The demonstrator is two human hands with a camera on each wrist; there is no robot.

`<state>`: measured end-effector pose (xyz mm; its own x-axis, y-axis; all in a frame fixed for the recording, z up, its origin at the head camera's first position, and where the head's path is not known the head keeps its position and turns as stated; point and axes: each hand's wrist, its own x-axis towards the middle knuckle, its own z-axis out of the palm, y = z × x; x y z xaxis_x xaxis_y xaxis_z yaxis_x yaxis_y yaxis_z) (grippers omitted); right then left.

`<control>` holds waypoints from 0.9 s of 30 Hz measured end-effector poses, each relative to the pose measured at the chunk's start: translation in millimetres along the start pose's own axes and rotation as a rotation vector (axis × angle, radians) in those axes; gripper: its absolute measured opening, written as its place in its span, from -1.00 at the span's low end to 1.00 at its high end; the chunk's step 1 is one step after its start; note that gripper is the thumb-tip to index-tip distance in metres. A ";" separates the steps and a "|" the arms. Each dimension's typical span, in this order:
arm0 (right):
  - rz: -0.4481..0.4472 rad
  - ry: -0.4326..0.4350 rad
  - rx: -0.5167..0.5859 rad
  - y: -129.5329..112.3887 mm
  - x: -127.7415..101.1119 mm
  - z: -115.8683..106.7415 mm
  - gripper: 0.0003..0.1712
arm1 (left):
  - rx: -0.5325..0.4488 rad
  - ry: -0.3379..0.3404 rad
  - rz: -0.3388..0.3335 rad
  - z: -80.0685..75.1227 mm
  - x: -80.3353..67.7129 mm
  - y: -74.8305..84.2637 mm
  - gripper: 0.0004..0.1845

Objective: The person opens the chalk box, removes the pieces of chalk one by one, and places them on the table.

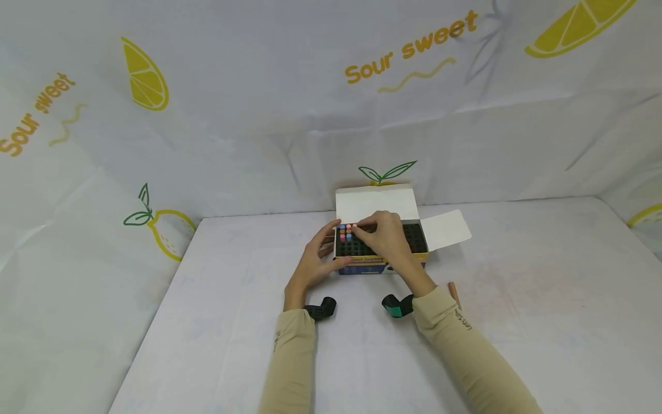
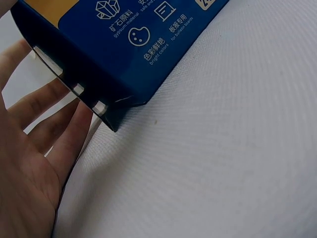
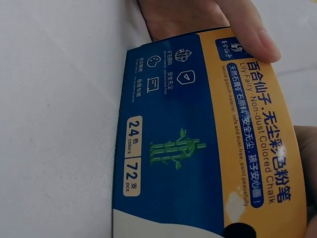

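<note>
Six or so coloured chalk sticks (image 1: pixel 347 231) stand in the far-left corner of the chalk box (image 1: pixel 380 265), and from here I read that as an early stage: most cells of the black grid insert (image 1: pixel 414 237) look dark and unfilled, though I cannot tell how many sit under the hand. My right hand (image 1: pixel 385 236) reaches over the open top with its fingertips at the sticks; whether they pinch one I cannot tell, since the head view is too small. My left hand (image 1: pixel 315 261) braces the box's left end, fingers straight and slightly spread along the side, thumb on the front face in the right wrist view.

The box sits mid-table on the white table cover (image 1: pixel 517 299), touching the backdrop side with its white lid (image 1: pixel 374 202) standing up and a side flap (image 1: pixel 447 229) folded out to the right. Its front is blue and yellow, printed "Non-dust Colored Chalk", 24 colours, 72 pieces.
</note>
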<state>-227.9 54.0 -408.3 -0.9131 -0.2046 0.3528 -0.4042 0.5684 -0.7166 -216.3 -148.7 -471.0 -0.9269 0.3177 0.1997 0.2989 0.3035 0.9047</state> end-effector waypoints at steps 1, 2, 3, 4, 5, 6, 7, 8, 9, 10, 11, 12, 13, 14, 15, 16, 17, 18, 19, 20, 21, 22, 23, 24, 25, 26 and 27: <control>0.003 -0.003 0.003 -0.4 0.4 0.2 -0.83 | -0.001 -0.001 -0.003 -0.3 0.1 0.3 -0.03; 0.005 -0.005 0.006 -0.8 0.9 0.3 -0.83 | 0.000 -0.002 -0.005 -0.6 0.2 0.7 -0.03; 0.006 -0.009 0.010 -0.9 1.3 0.5 -0.84 | 0.001 -0.003 -0.005 -0.9 0.3 0.7 -0.03; 0.005 -0.010 0.014 -1.1 1.6 0.7 -0.84 | 0.000 -0.004 -0.006 -1.1 0.3 0.8 -0.03; 0.002 -0.011 0.015 -1.2 1.7 0.7 -0.83 | 0.000 -0.004 -0.007 -1.3 0.4 0.5 -0.04; -0.004 -0.011 0.019 -1.2 1.7 0.8 -0.83 | 0.001 -0.004 -0.009 -1.3 0.2 0.0 -0.04; -0.013 -0.008 0.022 -0.8 1.6 0.8 -0.83 | 0.002 -0.004 -0.009 -1.3 -0.1 -0.3 -0.05; -0.022 -0.002 0.027 -0.1 1.6 0.7 -0.83 | 0.002 -0.004 -0.008 -1.1 -0.3 -0.6 -0.05; -0.031 0.008 0.036 0.4 1.5 0.5 -0.83 | 0.001 -0.004 -0.006 -0.9 -0.6 -1.0 -0.06; -0.038 0.020 0.048 0.9 1.6 0.1 -0.83 | 0.001 -0.003 -0.004 -0.6 -0.9 -1.4 -0.06; -0.042 0.033 0.061 1.5 1.8 -0.2 -0.84 | 0.001 -0.003 -0.004 -0.3 -1.0 -1.7 -0.06; -0.045 0.047 0.076 2.0 2.4 -0.5 -0.84 | 0.000 -0.002 -0.002 -0.2 -1.2 -1.7 -0.07; -0.045 0.059 0.089 2.2 3.1 -0.7 -0.83 | -0.001 -0.001 -0.001 -0.1 -1.2 -1.7 -0.07; -0.040 0.069 0.100 2.1 3.9 -1.1 -0.83 | -0.002 -0.001 -0.001 -0.1 -1.2 -1.6 -0.07; -0.035 0.075 0.109 1.7 4.6 -1.4 -0.83 | -0.002 0.000 0.002 -0.1 -1.2 -1.7 -0.07; -0.030 0.078 0.114 1.4 5.4 -1.6 -0.82 | -0.001 0.000 0.000 -0.1 -1.2 -1.7 -0.06; -0.028 0.078 0.110 1.0 6.3 -1.6 -0.81 | 0.000 0.001 -0.002 -0.1 -1.1 -1.6 -0.06; -0.029 0.073 0.104 0.7 7.0 -1.6 -0.80 | 0.002 0.002 -0.003 -0.2 -1.1 -1.6 -0.05; -0.028 0.065 0.093 0.0 7.7 -1.7 -0.79 | 0.004 0.004 -0.005 -0.2 -1.0 -1.6 -0.05; -0.029 0.056 0.080 -0.7 8.2 -1.7 -0.78 | 0.005 0.005 -0.005 -0.2 -0.8 -1.6 -0.05; -0.029 0.049 0.067 -1.3 8.8 -1.6 -0.78 | 0.006 0.005 -0.004 -0.2 -0.7 -1.7 -0.05; -0.030 0.043 0.054 -1.6 9.2 -1.4 -0.77 | 0.007 0.006 -0.005 -0.1 -0.5 -1.9 -0.05; -0.030 0.038 0.042 -2.1 9.5 -1.2 -0.77 | 0.006 0.006 -0.004 -0.1 -0.3 -2.1 -0.05; -0.027 0.034 0.034 -2.5 9.7 -1.1 -0.76 | 0.006 0.005 -0.004 -0.2 -0.1 -2.0 -0.05; -0.022 0.033 0.028 -3.0 9.8 -0.9 -0.76 | 0.005 0.004 -0.004 -0.1 0.1 -1.9 -0.05; -0.020 0.034 0.027 -3.3 9.9 -0.8 -0.76 | 0.004 0.002 -0.006 -0.1 0.2 -1.7 -0.05; -0.017 0.037 0.030 -3.4 10.0 -0.7 -0.77 | 0.004 0.002 -0.008 -0.1 0.3 -1.7 -0.06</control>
<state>-235.7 50.6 -401.9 -0.9036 -0.1844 0.3867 -0.4218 0.5409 -0.7277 -217.2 -149.2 -472.4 -0.9297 0.3132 0.1937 0.2927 0.3091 0.9049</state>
